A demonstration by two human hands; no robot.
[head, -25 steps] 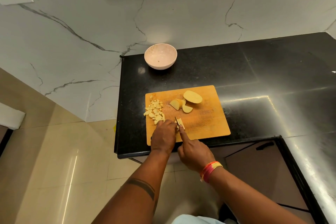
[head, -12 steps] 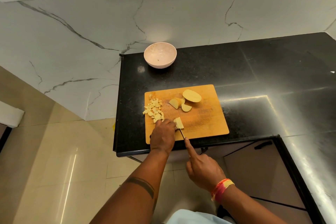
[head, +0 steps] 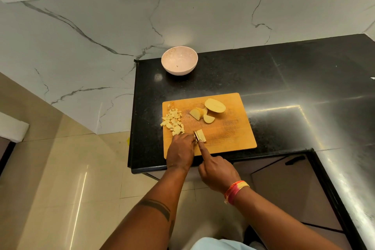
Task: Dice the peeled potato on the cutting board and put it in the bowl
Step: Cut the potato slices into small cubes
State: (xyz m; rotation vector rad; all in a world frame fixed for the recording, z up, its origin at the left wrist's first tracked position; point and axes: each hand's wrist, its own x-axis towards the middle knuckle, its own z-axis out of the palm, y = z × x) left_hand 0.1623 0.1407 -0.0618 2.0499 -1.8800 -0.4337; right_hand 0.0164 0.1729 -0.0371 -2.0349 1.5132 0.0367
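From the head camera I see my right hand (head: 218, 172) has come forward again since half a second ago, when it had drawn back off the near edge of the cutting board (head: 229, 128). Its forefinger now lies stretched along the back of the knife (head: 196, 137), the other fingers curled round the handle, and the blade sits in the potato strips (head: 200, 135) at the board's near left. My left hand (head: 180, 153) has barely shifted; its curled fingers rest on those strips just left of the blade. The strips now show separate cuts, where before I saw one piece. The diced potato (head: 173, 121) is piled at the board's left edge, unchanged. The potato slices (head: 199, 114) and potato half (head: 215, 105) lie toward the far side, as before. The bowl (head: 179, 63) stands on the black surface (head: 284, 79) beyond the board, well apart.
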